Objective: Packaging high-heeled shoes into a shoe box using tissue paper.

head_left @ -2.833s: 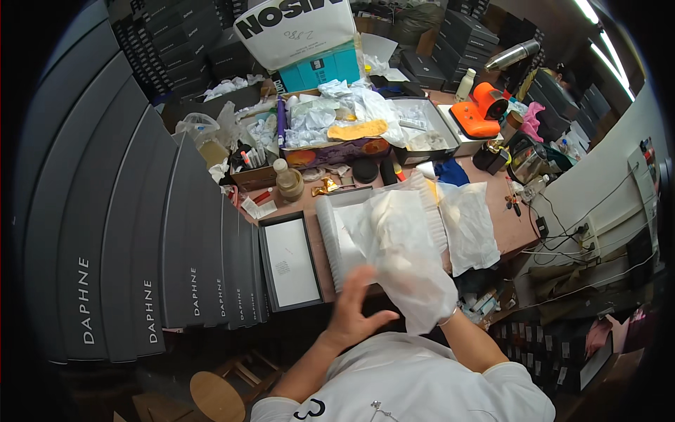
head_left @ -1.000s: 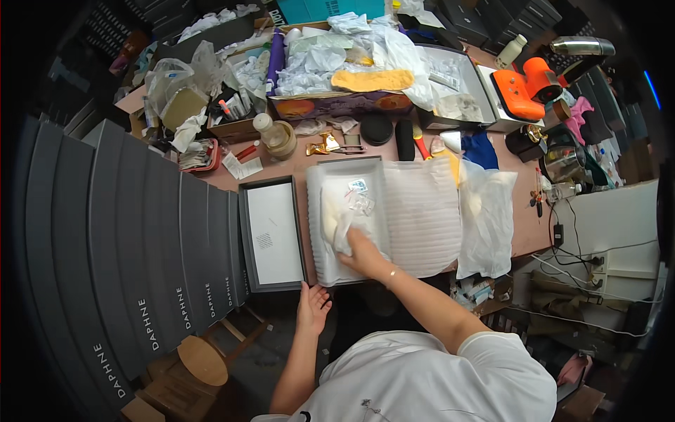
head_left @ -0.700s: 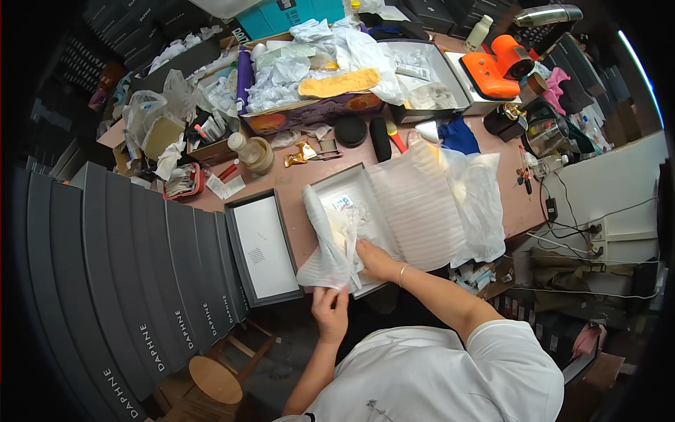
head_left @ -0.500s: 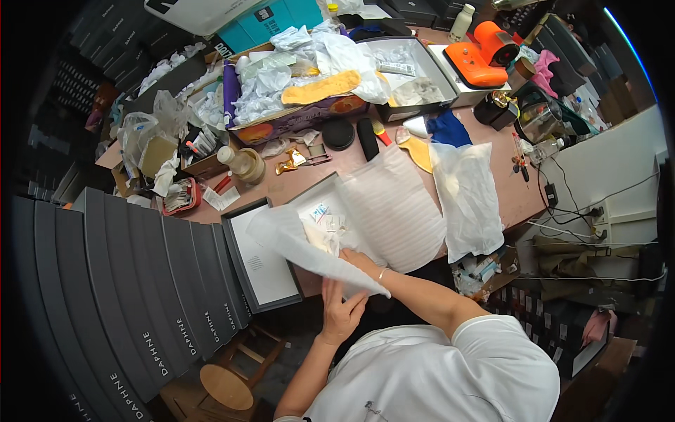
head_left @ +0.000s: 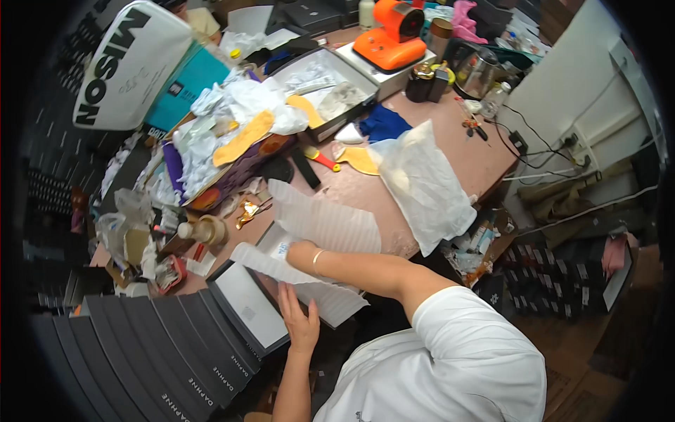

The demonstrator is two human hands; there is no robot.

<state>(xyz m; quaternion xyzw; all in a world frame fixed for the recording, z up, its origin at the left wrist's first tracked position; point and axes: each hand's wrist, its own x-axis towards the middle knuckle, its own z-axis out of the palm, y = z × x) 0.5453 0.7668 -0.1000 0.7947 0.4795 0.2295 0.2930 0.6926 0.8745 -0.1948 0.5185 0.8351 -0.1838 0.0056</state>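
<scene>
A shoe box [head_left: 264, 243] with a pale inside and dark edges lies on the table, lined with white foam sheet [head_left: 330, 219] that flares out on both sides. My right hand [head_left: 304, 257] reaches down into it beside a small printed packet [head_left: 280, 249]; its fingertips are hidden. Against the near side of the box and the foam flap, my left hand [head_left: 299, 321] lies with fingers stretched out, gripping nothing. A dark-edged lid or tray with a white inside [head_left: 247, 304] rests left of it. What the foam covers cannot be seen.
Dark shoe boxes [head_left: 162, 352] stand in a row at the near left. A white plastic bag [head_left: 422, 186] lies right of the foam. Farther back are a yellow insole [head_left: 360, 160], a carton of crumpled paper [head_left: 193, 151], an orange machine [head_left: 391, 42] and a jar [head_left: 211, 231].
The view has swung to the right. My right hand has gone deeper into the box, the foam flap has dropped lower, and my left hand has shifted onto the box's near side.
</scene>
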